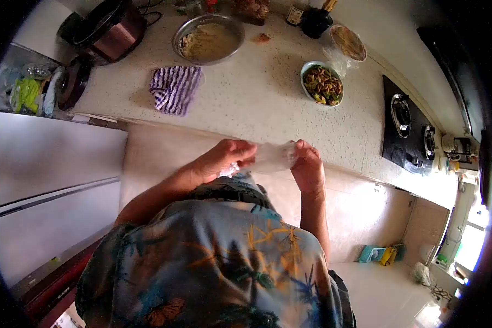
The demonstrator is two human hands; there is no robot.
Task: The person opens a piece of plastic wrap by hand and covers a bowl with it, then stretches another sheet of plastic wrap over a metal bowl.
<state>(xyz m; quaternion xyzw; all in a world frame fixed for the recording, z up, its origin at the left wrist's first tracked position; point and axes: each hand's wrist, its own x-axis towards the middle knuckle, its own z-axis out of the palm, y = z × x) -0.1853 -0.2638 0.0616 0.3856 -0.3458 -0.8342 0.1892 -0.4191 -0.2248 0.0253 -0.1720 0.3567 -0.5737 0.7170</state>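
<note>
A thin, see-through piece of plastic point(274, 156), which looks like a plastic bag, is stretched between my two hands in front of the counter's edge. My left hand point(228, 157) pinches one end of it, and some crumpled whitish plastic point(229, 170) shows beneath the palm. At the other end, the fingers of my right hand point(308, 164) are closed on the plastic. Motion blurs the film, so its exact shape is unclear. On the counter beyond are a bowl of chopped brown and green food point(322, 85) and a striped purple-and-white cloth point(175, 89).
A metal bowl with a pale, flour-like mix point(210, 39) stands at the back of the counter point(246, 93). Dark bottles point(316, 22) and a round, plastic-wrapped container point(348, 42) are behind the food. A cooker point(109, 33) stands left, a gas stove point(407, 123) right.
</note>
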